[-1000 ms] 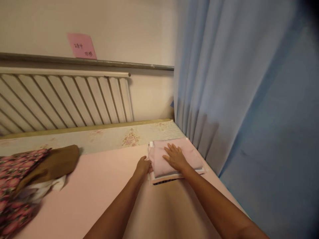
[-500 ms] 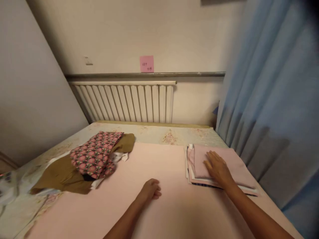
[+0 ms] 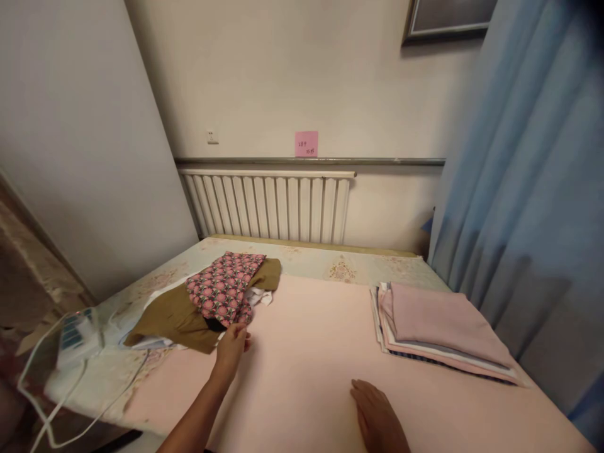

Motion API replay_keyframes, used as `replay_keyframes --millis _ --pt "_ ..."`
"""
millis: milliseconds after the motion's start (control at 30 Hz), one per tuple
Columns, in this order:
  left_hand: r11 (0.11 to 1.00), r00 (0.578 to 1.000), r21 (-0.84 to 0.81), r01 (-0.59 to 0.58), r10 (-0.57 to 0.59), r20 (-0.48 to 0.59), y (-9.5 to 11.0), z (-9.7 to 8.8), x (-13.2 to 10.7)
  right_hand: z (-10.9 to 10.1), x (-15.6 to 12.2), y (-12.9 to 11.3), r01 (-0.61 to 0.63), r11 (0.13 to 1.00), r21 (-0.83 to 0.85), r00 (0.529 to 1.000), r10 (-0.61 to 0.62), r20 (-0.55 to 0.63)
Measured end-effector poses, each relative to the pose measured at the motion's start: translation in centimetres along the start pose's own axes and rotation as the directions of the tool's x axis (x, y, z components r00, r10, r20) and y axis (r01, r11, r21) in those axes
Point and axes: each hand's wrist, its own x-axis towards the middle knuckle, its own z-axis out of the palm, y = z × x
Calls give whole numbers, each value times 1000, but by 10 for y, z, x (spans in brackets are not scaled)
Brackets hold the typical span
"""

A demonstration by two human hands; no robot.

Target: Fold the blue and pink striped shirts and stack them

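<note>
My left hand (image 3: 233, 345) reaches to the near edge of a loose heap of clothes, its fingers curled against the pink floral cloth (image 3: 224, 287) that lies over a brown garment (image 3: 175, 316). Whether it grips the cloth is unclear. My right hand (image 3: 377, 416) lies flat on the pink sheet (image 3: 311, 352) at the bottom of the view, fingers stretched, holding nothing. A neat stack of folded cloths (image 3: 438, 327), pink on top, rests at the right, apart from both hands.
A white radiator (image 3: 268, 206) and a wall with a pink note (image 3: 306, 143) stand behind the bed. A blue curtain (image 3: 533, 207) hangs along the right side. A clear object with a white cord (image 3: 70, 340) sits at the left edge.
My right hand left the folded stack and came back to the near sheet. My left hand moved left to the heap of clothes. The view swung left and up.
</note>
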Motion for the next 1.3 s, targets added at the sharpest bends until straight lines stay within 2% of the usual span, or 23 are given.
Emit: replay_keyframes --millis 133,367,433,500,533,600,633,700,733,800,900,1000,1100,1233,1300 --pt "993 999 112 -49 47 23 -10 -6 2 -6 8 0 20 998 -52 1000 -20 -3" --pt "908 986 395 -137 86 143 -49 2 -24 -7 7 0 -1 1000 3 1000 1 -6" --pt "877 980 444 -184 131 147 -56 5 -27 -6 9 -1 -61 994 85 998 60 8" --pt "825 970 511 -241 191 148 -61 9 -27 -4 22 -1 -210 961 179 978 205 43" --pt "798 965 543 -262 216 148 -62 11 -25 -3 34 -2 -308 926 219 951 298 78" --pt "762 956 580 -290 258 138 -65 17 -22 0 70 -4 -496 819 288 868 466 172" --pt "761 953 576 -297 273 131 -67 19 -21 2 94 -6 -561 760 327 827 511 232" --pt "770 945 552 -319 300 128 -69 24 -18 7 150 -13 -627 631 456 778 536 327" --pt "777 941 534 -333 307 139 -69 25 -17 10 179 -18 -656 537 530 750 547 373" --pt "794 938 500 -346 300 171 -69 28 -13 17 236 -30 -712 268 649 660 572 487" --pt "812 943 481 -330 262 205 -65 33 -6 34 312 -52 -694 -87 714 575 529 624" --pt "815 937 474 -334 231 263 -59 38 2 63 373 -71 -672 -152 725 583 496 644" --pt "843 932 432 -321 199 304 -58 38 8 102 418 -85 -659 -194 726 568 505 650" --pt "872 925 379 -309 183 332 -61 35 10 149 451 -102 -667 -235 707 524 526 670" --pt "879 923 371 -299 169 344 -62 34 9 164 459 -111 -664 -247 705 529 511 678"
